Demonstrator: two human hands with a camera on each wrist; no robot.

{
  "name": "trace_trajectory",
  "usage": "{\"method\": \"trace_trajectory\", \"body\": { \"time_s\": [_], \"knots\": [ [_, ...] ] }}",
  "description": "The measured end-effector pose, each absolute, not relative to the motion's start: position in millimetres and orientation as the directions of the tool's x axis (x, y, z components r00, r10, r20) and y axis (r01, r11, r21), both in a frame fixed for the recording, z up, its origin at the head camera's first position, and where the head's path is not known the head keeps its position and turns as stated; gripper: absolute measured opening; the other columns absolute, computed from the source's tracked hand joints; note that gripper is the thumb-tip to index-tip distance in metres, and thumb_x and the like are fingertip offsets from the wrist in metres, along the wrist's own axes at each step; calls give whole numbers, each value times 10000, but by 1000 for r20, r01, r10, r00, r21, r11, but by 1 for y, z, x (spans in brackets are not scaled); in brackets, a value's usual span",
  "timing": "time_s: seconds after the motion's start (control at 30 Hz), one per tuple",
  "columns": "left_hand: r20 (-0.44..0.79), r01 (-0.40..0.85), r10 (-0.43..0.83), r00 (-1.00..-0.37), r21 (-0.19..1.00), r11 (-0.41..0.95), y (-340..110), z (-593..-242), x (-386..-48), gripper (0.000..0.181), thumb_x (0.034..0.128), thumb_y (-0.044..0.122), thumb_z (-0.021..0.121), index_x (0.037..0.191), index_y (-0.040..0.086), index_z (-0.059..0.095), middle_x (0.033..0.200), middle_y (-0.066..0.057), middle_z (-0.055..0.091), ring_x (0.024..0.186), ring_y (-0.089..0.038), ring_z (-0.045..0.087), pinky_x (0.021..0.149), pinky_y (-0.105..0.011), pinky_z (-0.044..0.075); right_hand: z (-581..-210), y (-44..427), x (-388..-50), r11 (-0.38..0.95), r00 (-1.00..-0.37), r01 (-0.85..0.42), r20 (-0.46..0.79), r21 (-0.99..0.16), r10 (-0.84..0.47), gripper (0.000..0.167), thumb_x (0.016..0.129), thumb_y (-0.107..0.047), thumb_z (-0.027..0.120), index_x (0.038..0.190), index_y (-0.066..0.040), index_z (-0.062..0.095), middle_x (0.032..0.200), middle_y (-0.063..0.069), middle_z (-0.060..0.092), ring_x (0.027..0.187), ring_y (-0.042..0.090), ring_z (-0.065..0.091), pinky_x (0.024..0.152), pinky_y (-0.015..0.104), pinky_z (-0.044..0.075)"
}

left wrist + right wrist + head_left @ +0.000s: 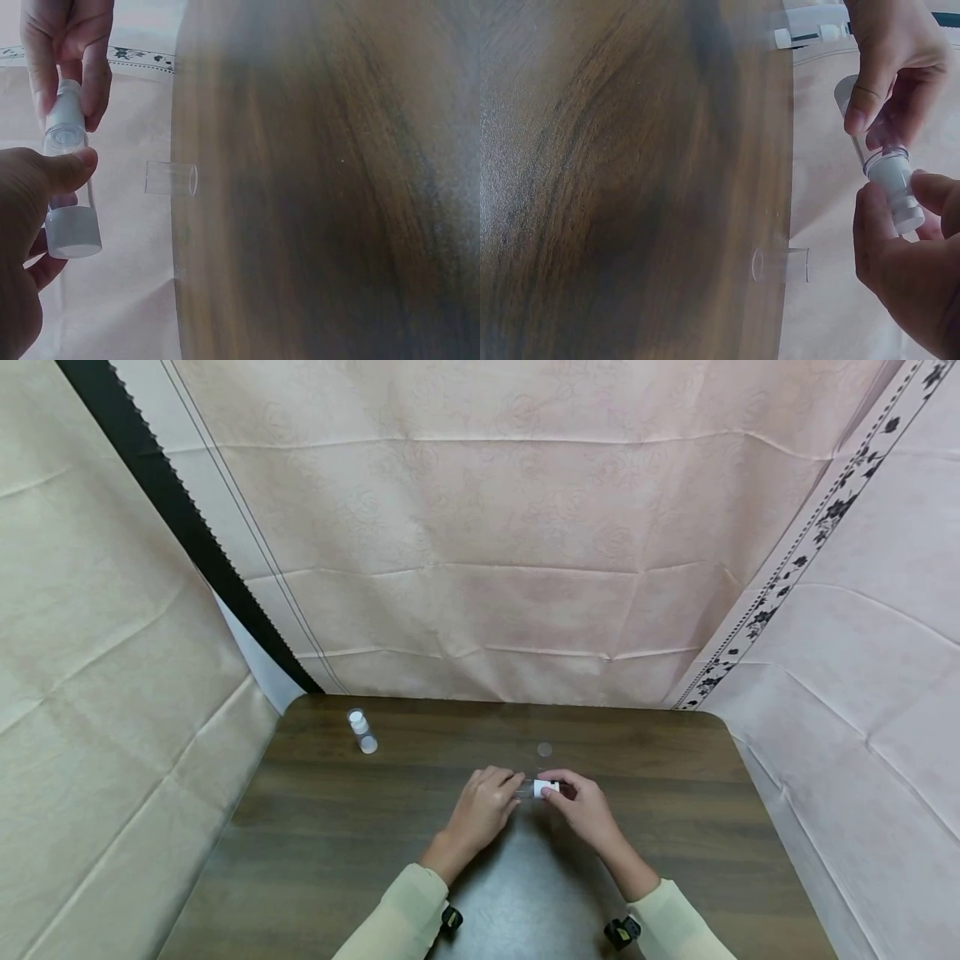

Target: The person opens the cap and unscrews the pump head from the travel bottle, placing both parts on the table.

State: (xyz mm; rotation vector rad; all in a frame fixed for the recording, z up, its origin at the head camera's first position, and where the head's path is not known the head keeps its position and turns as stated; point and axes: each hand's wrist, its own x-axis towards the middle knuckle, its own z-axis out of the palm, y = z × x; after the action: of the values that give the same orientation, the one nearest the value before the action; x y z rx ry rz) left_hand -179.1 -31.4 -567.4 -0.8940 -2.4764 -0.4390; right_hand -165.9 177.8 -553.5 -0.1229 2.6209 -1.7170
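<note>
Holding the bottle [82,195] over the desk [337,860], we pinch its clear body with our left hand [480,806] and its white pump [892,176] with our right hand [588,810]. A slack grip could drop it, perhaps rolling the cap [544,749] off the far edge; the desk spreads wide on both sides, giving us room.

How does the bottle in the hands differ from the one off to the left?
Pose: the held bottle lies sideways, while the other bottle stands upright on the table.
Contact: the left hand and right hand grip the held bottle; neither touches the other bottle.
Both have white ends.
</note>
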Motion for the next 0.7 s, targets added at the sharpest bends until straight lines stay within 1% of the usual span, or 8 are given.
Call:
{"method": "trace_trajectory", "body": {
  "time_s": [0.1,0.23,0.43,0.53,0.63,0.7],
  "knots": [
    [526,657,492,-693,181,732,-32,-568,-179,373,860,220,862,1205,120,764,1097,-11,752,997,-149,682,813,-307,550,-553,178,-166,391,-994,-98,72,-915,-82,200,936,-76,755,1136,-70,760,1095,128,735,950,143,651,787,186,535],
    [514,645,471,-717,235,727,-32,-566,-178,377,856,230,864,1203,126,760,1091,-13,749,997,-155,686,818,-326,559,-553,179,-167,370,-989,-138,107,-919,-103,219,922,-58,767,1139,-87,756,1153,128,727,1021,173,670,841,187,557],
    [449,618,465,-763,294,730,-33,-563,-177,371,894,245,827,1238,131,746,1125,-25,742,1014,-163,694,868,-346,576,-552,179,-166,378,-979,-196,156,-905,-133,226,915,-37,769,1120,-133,761,1233,64,713,1146,241,684,915,267,582],
    [432,612,467,-771,302,731,-33,-563,-177,362,910,255,811,1242,130,742,1131,-27,740,1022,-165,695,881,-351,576,-553,178,-166,391,-970,-235,192,-890,-147,261,904,26,758,1118,-125,759,1235,61,710,1157,259,681,918,311,591],
    [426,611,469,-773,303,732,-33,-562,-177,358,912,256,808,1240,129,742,1128,-25,740,1026,-164,694,882,-354,573,-553,177,-165,401,-961,-271,224,-875,-159,299,889,89,741,1126,-94,751,1221,81,705,1143,270,678,921,342,592],
    [424,611,471,-774,303,731,-33,-562,-177,358,911,254,809,1237,125,742,1125,-25,740,1025,-164,694,881,-355,573,-554,177,-165,384,-959,-277,231,-881,-162,313,881,114,732,1136,-67,744,1219,103,698,1144,282,669,937,378,587]
  ]
}}
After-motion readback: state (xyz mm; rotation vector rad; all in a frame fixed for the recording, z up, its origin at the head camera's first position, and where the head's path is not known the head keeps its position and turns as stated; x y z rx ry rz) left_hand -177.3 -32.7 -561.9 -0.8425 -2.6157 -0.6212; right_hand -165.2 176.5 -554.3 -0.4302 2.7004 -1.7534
